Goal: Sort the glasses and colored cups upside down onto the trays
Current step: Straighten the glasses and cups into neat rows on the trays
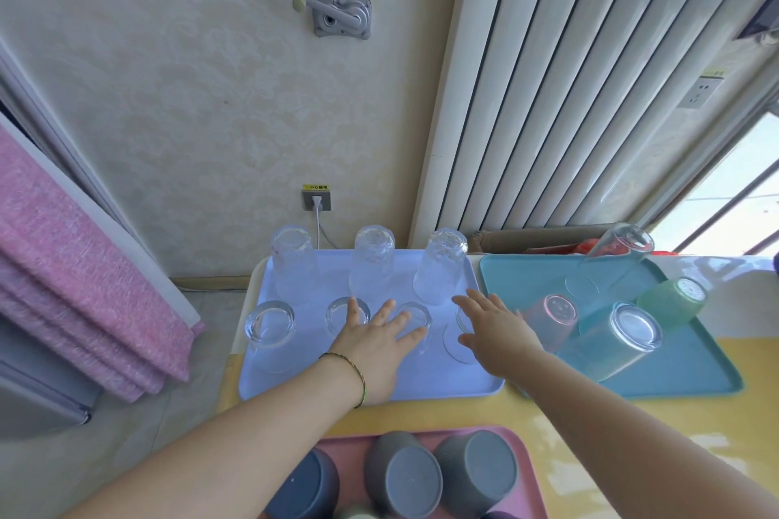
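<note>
Showing only partly at the bottom edge, a pink tray (pixel 350 445) of upturned grey cups (pixel 404 472) sits nearest. Beyond it, the left hand (pixel 375 339) and right hand (pixel 495 335) spread flat, fingers straight and holding nothing, over the short glasses (pixel 269 322) on a lavender tray (pixel 295 383). The right hand half hides one; contact cannot be made out. Three tall glasses (pixel 373 261) stand inverted along the far edge. At right, a teal tray (pixel 674 375) carries upside-down coloured cups (pixel 619 333) and one clear glass (pixel 611 261).
</note>
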